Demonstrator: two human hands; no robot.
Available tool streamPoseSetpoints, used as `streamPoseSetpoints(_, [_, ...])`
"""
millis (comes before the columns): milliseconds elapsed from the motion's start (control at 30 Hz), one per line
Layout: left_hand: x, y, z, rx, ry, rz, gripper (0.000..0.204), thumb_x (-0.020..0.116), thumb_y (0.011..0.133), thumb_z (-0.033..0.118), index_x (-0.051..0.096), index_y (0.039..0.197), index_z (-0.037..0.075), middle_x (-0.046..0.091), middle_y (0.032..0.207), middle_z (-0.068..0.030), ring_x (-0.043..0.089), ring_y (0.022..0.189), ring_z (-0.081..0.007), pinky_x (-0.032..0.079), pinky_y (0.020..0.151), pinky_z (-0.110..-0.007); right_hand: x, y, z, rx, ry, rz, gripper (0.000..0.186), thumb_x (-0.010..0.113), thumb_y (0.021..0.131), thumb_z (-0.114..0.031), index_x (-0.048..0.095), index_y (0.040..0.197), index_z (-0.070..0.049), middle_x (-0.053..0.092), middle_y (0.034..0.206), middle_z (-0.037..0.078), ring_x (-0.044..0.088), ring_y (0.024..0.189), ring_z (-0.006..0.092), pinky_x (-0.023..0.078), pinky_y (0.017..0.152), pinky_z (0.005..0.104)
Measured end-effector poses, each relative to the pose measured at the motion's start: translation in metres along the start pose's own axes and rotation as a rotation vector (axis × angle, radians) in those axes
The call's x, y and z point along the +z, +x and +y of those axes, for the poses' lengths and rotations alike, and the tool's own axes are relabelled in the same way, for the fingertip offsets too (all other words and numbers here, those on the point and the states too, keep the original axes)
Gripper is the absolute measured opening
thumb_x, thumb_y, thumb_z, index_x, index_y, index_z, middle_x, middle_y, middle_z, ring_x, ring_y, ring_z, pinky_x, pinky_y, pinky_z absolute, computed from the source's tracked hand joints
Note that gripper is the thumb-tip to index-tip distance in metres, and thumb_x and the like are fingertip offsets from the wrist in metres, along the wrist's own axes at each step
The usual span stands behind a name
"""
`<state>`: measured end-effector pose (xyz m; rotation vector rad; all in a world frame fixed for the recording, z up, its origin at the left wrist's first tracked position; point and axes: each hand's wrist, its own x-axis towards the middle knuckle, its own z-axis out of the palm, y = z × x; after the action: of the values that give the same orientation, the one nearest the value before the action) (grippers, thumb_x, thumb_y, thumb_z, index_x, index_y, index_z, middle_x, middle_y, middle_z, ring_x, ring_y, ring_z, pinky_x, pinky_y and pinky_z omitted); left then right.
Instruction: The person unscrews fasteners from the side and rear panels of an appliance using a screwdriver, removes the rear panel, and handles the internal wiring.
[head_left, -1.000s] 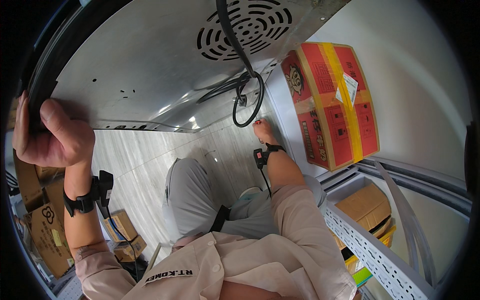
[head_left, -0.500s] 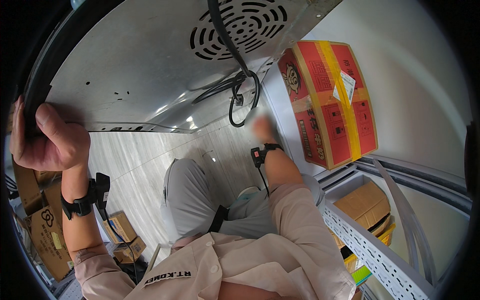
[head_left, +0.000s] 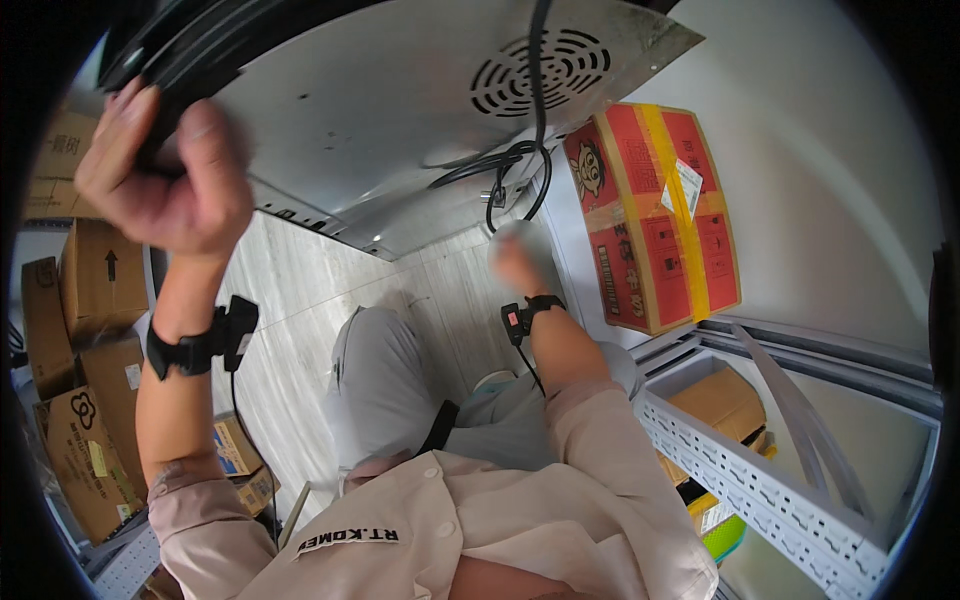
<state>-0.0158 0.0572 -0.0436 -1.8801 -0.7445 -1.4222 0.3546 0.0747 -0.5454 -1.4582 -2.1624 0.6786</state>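
Note:
A large metal appliance (head_left: 370, 130) with a bare silvery panel, a round slotted vent and a thick black edge stands at the upper part of the view. My left hand (head_left: 180, 185) is closed round its black left edge, thumb on the near side. A black power cable (head_left: 541, 100) hangs down over the panel; part of it is bundled in loops low on the right. My right hand (head_left: 518, 255) is low, just beneath those loops. Its fingers are smeared, so whether it touches the cable or holds anything does not show.
A red carton (head_left: 670, 220) with yellow tape stands to the right against the pale wall. Nearer, a white perforated shelf rack (head_left: 760, 490) holds brown boxes. Several brown cartons (head_left: 105, 280) are stacked on the left. My knees are over the grey plank floor (head_left: 290, 300).
The appliance has turned and shifted right, its left edge swinging farther from me. My left hand has moved up and right with that edge. My right hand has stayed almost in place.

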Motion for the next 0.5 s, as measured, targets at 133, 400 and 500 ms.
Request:
streamPoseSetpoints(133, [-0.006, 0.004, 0.007, -0.03, 0.048, 0.111, 0.031, 0.076, 0.076, 0.008, 0.064, 0.104, 0.004, 0.055, 0.107, -0.0104, 0.058, 0.103, -0.0272, 0.045, 0.097, -0.04, -0.058, 0.011, -0.136, -0.058, -0.104, -0.278, 0.019, 0.057, 0.076, -0.002, 0.056, 0.094, -0.002, 0.058, 0.074, 0.015, 0.058, 0.072, 0.034, 0.046, 0.065, 0.0437])
streamPoseSetpoints(400, [-0.001, 0.008, 0.017, -0.078, 0.07, 0.101, 0.037, 0.076, 0.075, 0.006, 0.062, 0.108, 0.008, 0.053, 0.108, -0.01, 0.054, 0.107, -0.029, 0.039, 0.103, -0.048, -0.142, -0.045, -0.267, -0.028, 0.558, -0.408, 0.025, 0.067, 0.083, -0.008, 0.052, 0.102, -0.003, 0.056, 0.08, 0.003, 0.055, 0.073, 0.0137, 0.045, 0.066, 0.0311])
streamPoseSetpoints(500, [-0.002, 0.007, 0.018, -0.105, 0.062, 0.123, 0.036, 0.076, 0.073, 0.013, 0.064, 0.106, 0.012, 0.057, 0.106, -0.0075, 0.054, 0.108, -0.0288, 0.038, 0.103, -0.05, -0.178, -0.065, -0.306, -0.025, 0.604, -0.319, 0.026, 0.067, 0.087, -0.011, 0.052, 0.107, -0.001, 0.061, 0.091, 0.005, 0.059, 0.082, 0.0137, 0.049, 0.074, 0.0311])
